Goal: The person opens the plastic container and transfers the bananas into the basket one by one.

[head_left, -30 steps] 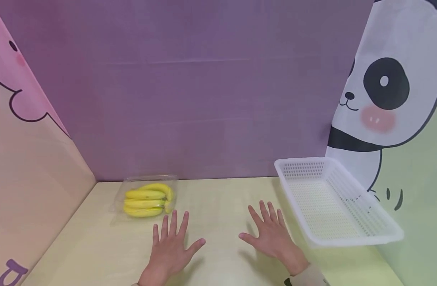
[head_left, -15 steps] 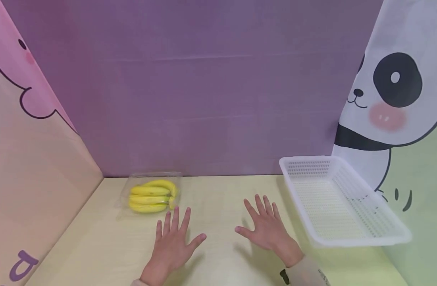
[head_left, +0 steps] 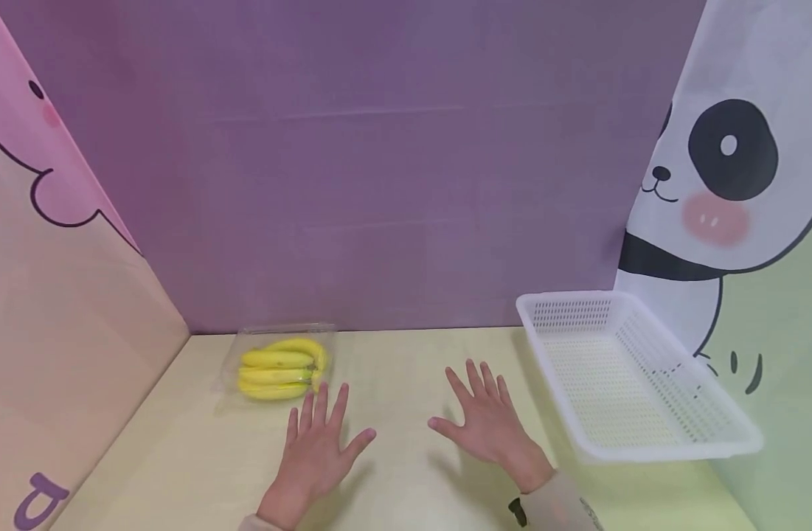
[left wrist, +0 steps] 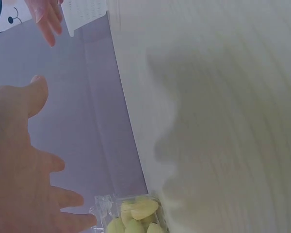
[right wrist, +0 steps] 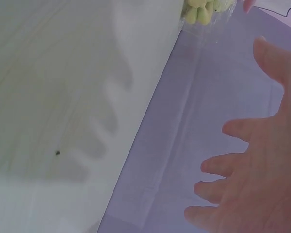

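Note:
Both hands hover over the pale table with fingers spread, and neither holds anything. The left hand (head_left: pixel 316 457) is just in front of a bunch of yellow bananas (head_left: pixel 276 376), its fingertips overlapping the near right corner of the pack in the head view. The bananas lie in a clear plastic package (head_left: pixel 246 341), also seen at the bottom of the left wrist view. To the right, the right hand (head_left: pixel 490 424) is nearest to a white perforated plastic basket (head_left: pixel 574 435), apart from its left rim. No contents show inside the basket.
A purple wall panel (head_left: pixel 392 184) rises along the far edge of the pale table (head_left: pixel 406 369). On the left stands a peach and pink panel (head_left: pixel 80 310); on the right, a panel with a printed panda (head_left: pixel 671 310), close beside the basket.
The right hand has shifted slightly left and upward in the head view. The left hand stays nearly in place, fingers still spread. The whole scene moves a little as the head camera moves.

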Demonstrator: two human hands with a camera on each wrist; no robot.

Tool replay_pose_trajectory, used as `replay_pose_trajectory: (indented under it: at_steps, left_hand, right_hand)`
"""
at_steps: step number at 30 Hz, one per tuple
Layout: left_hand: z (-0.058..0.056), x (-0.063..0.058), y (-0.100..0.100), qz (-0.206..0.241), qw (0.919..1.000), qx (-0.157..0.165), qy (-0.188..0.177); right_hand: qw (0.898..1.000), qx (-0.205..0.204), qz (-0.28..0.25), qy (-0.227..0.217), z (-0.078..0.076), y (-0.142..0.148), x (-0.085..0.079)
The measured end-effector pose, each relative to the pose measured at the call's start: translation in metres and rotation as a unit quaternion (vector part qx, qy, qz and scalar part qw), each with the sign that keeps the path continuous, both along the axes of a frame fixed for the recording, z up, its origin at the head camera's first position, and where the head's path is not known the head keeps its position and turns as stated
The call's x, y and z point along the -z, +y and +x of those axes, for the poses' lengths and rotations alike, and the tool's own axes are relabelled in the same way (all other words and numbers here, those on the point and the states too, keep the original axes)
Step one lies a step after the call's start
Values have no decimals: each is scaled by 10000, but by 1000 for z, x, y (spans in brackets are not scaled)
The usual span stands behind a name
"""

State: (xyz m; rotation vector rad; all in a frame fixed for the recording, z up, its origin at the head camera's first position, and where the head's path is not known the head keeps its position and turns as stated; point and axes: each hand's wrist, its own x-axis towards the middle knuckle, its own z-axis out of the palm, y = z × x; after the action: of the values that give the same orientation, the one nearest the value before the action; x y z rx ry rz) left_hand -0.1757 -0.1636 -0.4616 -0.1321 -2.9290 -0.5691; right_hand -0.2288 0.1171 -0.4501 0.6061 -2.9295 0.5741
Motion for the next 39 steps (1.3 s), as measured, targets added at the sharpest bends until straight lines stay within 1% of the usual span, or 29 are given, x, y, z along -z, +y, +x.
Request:
replay_pose_trajectory:
  at_steps: [7, 12, 14, 17, 20, 23, 31, 36, 39]
  left_hand:
    - [-5, 4, -8, -10, 9993, 37, 372]
    - [-11, 1, -13, 79, 9964, 134, 839]
    - [-14, 0, -15, 170, 9953, 137, 946]
    - [-17, -2, -18, 307, 9946, 94, 983]
    - [-19, -3, -20, 442, 9925, 54, 1140]
    - [-22, -3, -23, 575, 9895, 93, 1320]
    - [-23, -4, -40, 849, 9872, -40, 1347]
    - [-24, -7, -48, 859, 9862, -18, 1415]
    - [-25, -9, -54, 867, 9845, -43, 1526]
  right_hand:
    - [9999, -62, -82, -54, -4, -10, 4]
    - [9997, -59, -216, -117, -7, -15, 2]
    - [9996, -50, -241, -144, -9, -17, 1]
    - [9992, -79, -340, -179, -11, -19, 0]
    - [9988, -113, -421, -222, -14, -22, 1]
    - [9985, -116, -464, -263, -16, -25, 1]
    - [9975, -274, -625, -186, -21, -39, -2]
    - [9972, -277, -685, -117, -24, -46, 0]
    - [9965, -310, -764, -102, -26, -49, 2]
